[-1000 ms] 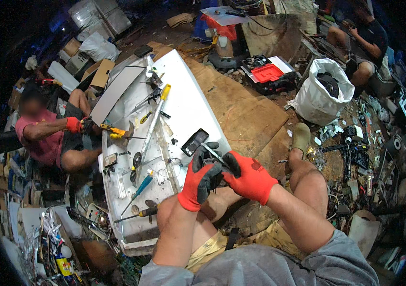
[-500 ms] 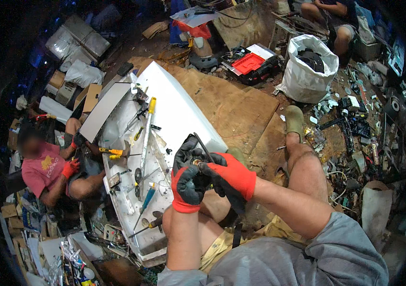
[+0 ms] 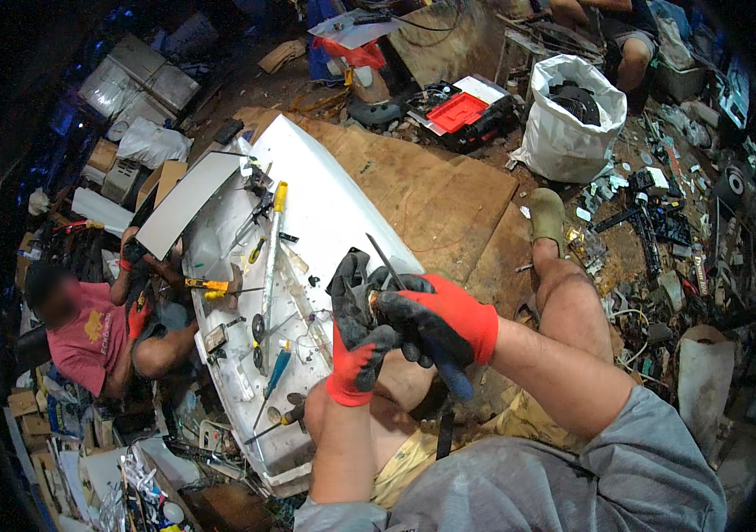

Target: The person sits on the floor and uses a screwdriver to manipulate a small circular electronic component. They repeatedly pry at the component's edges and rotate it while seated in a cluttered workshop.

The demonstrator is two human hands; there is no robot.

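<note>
At the right edge of the white panel (image 3: 333, 199), grip the blue-handled tool (image 3: 457, 381) firmly in the curled right hand (image 3: 435, 319), tip clear of the half-curled left hand (image 3: 358, 337) (contents unclear).

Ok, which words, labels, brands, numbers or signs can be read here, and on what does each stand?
Pink fabric T-shirt at left: lettering under a yellow emblem; wording not copied out.
Long narrow strip at far right: pale marks, too small and blurred to read.
Blue-handled, dark-shafted tool in the right hand: no text I can make out.
Large white sack: none I can make out.
</note>
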